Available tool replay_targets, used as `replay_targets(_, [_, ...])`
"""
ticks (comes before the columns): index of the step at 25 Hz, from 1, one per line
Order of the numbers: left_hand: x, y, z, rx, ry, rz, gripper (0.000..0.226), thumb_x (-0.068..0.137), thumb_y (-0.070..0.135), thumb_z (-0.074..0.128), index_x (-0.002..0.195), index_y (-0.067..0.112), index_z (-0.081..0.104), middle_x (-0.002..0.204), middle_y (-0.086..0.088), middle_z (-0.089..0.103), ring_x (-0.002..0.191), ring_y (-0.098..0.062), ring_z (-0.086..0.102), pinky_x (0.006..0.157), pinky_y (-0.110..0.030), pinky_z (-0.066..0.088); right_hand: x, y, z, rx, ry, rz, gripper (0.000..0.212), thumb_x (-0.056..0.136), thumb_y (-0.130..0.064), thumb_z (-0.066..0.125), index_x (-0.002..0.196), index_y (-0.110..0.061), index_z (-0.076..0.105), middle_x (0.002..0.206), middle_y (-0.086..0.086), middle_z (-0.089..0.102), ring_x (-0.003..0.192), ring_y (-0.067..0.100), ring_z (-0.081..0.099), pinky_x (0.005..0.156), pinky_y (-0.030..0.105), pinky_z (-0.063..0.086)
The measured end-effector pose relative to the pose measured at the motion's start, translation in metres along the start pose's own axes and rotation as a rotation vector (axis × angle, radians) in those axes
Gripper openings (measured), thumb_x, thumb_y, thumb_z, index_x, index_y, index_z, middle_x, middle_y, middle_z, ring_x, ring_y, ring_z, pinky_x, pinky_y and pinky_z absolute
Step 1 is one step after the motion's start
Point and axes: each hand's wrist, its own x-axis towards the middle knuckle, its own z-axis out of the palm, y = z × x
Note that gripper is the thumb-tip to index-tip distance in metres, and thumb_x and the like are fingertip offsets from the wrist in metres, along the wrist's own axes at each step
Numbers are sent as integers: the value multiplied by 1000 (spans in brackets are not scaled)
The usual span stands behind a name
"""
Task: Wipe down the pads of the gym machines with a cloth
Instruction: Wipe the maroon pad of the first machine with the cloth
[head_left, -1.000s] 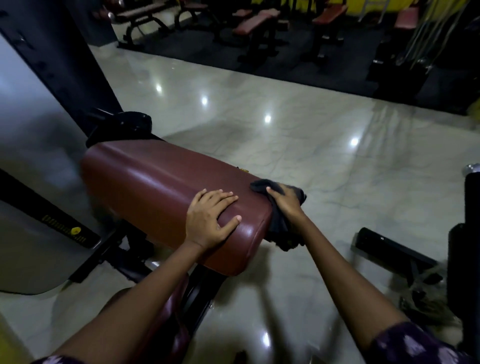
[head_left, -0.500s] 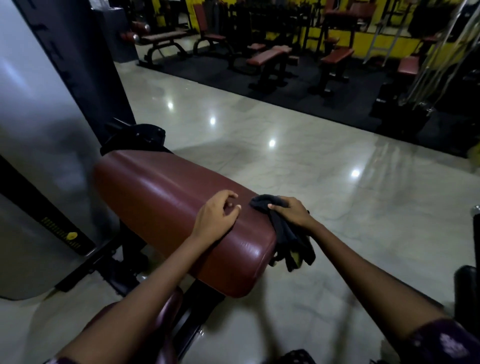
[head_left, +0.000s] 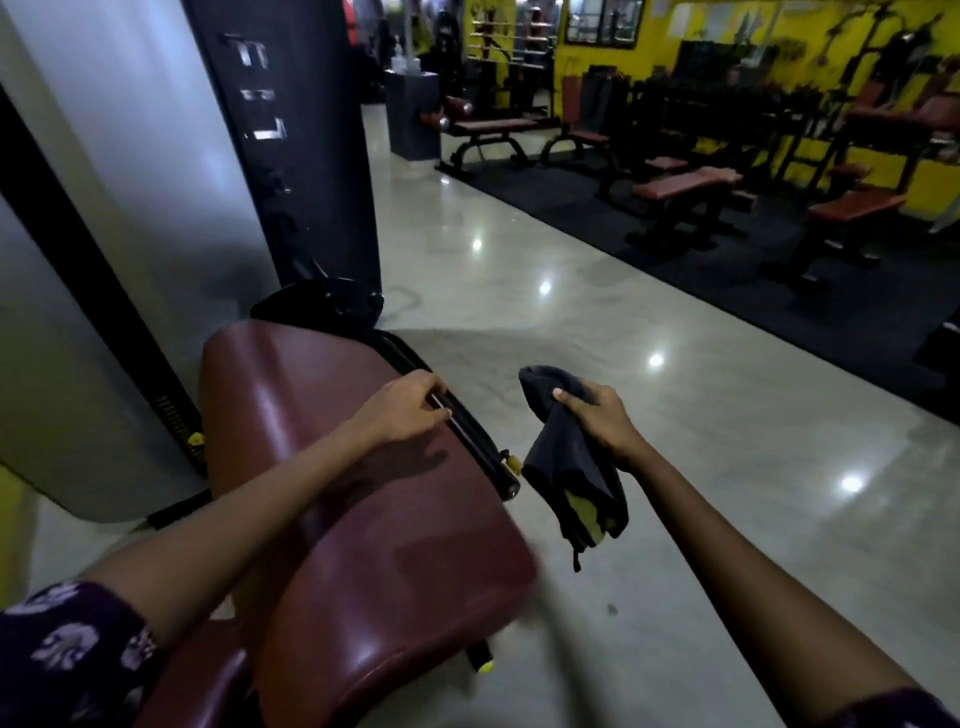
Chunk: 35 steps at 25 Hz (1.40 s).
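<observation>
A long maroon pad (head_left: 332, 467) of a gym machine stretches from the bottom centre up to the middle left. My left hand (head_left: 400, 410) rests at the pad's right edge, fingers curled over the black metal bar (head_left: 478, 447) that runs along it. My right hand (head_left: 602, 415) is off to the right of the pad, in the air over the floor, shut on a dark cloth (head_left: 566, 462) with a yellow-green patch that hangs down from it. The cloth does not touch the pad.
A grey and black machine housing (head_left: 130, 234) rises at the left behind the pad. Shiny pale floor (head_left: 675, 467) spreads to the right. Several red-padded benches (head_left: 680, 187) stand on a black mat (head_left: 597, 218) at the back, before a yellow wall.
My right hand has lifted the cloth off the pad's end and out to the right. My left hand slid from the pad's top to the bar at its edge. The view has tilted up.
</observation>
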Motion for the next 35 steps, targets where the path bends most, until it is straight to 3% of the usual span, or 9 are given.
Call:
replay_targets(5, [46,21,3,57,-4,-137,39,90,30,58,122,8,54,124,-10,54,108,-24,54,90,-32,42,66,-11,-14,57,-129,-90,29,93,-10,57,120,1,61,109,10,65,98,18,60,73,18,47])
replay_targets(9, [61,7,5,24,39,-266,39,90,31,58,121,8,54,126,-9,53,113,-24,52,94,-33,41,116,-21,14,97,-279,-114,27,93,-8,56,118,-1,61,107,6,65,95,15,61,72,12,48])
replay_targets(13, [68,-25,-4,32,51,-371,42,91,32,57,125,9,50,131,-8,51,119,-24,48,96,-30,36,160,-31,57,122,-390,-101,24,93,-9,57,115,-2,63,105,10,66,95,19,62,79,25,49])
replay_targets(17, [72,-55,-13,7,147,-494,45,91,33,56,127,7,48,132,-9,50,120,-26,48,99,-32,38,200,-35,106,159,-540,-81,24,93,-12,57,115,-3,62,107,12,67,96,19,63,79,26,50])
replay_targets(20, [73,-67,-9,-30,190,-598,43,90,32,57,125,9,50,129,-6,50,117,-23,50,98,-32,40,231,-32,134,175,-621,-73,29,94,-14,56,120,-2,60,114,15,66,103,23,62,86,35,51])
replay_targets(25, [82,-74,2,-84,331,-886,33,89,32,57,113,9,53,120,-7,51,110,-27,52,95,-37,42,288,-28,165,175,-819,-80,25,95,-14,55,118,-6,61,112,15,66,101,25,63,79,28,51])
replay_targets(29, [93,-60,22,-61,342,-1043,44,91,34,56,124,7,49,135,-8,43,119,-28,48,100,-33,38,317,-27,172,129,-985,-107,27,95,-13,54,120,-2,59,115,18,64,105,28,62,84,31,52])
replay_targets(33, [110,-74,13,70,354,-1086,49,91,36,56,129,7,48,149,-8,31,132,-26,35,111,-35,25,339,-33,186,152,-1064,-81,30,97,-13,52,125,-4,56,117,10,62,104,21,61,70,12,50])
replay_targets(35, [121,-95,0,179,421,-1104,50,90,37,55,129,7,46,153,-11,25,139,-26,24,116,-39,13,348,-35,194,146,-1066,-113,31,97,-13,50,127,-5,54,109,4,59,90,12,58,55,2,42])
